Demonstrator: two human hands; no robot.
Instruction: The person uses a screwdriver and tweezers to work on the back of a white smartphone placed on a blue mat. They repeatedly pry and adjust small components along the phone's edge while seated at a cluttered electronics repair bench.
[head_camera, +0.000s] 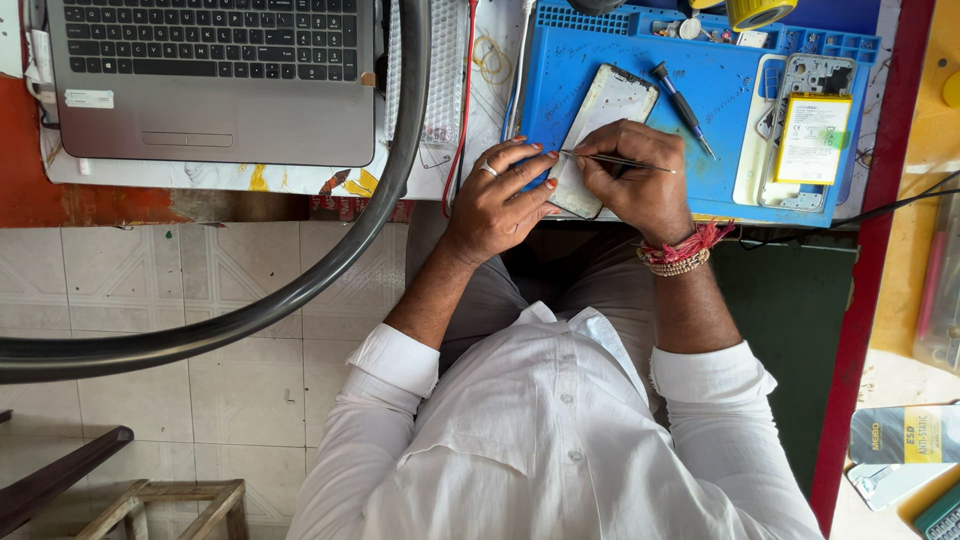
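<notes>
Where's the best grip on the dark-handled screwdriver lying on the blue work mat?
Take the dark-handled screwdriver by its thick handle, the end toward the mat's far edge, pinching across it from above. It lies flat and diagonal on the blue work mat, thin tip pointing toward the right hand, which holds thin metal tweezers. The handle end looks clear of both hands, and open mat flanks it.

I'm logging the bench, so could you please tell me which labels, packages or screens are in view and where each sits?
Phone screen panel: on the blue mat under both hands, pale rectangular slab, dark edge.
Battery label: in the opened phone at the mat's right, yellow and white rectangle.
Laptop sticker: left of the trackpad, small white strip.
Anti-static package: lower right, grey pouch with a yellow panel.
</notes>
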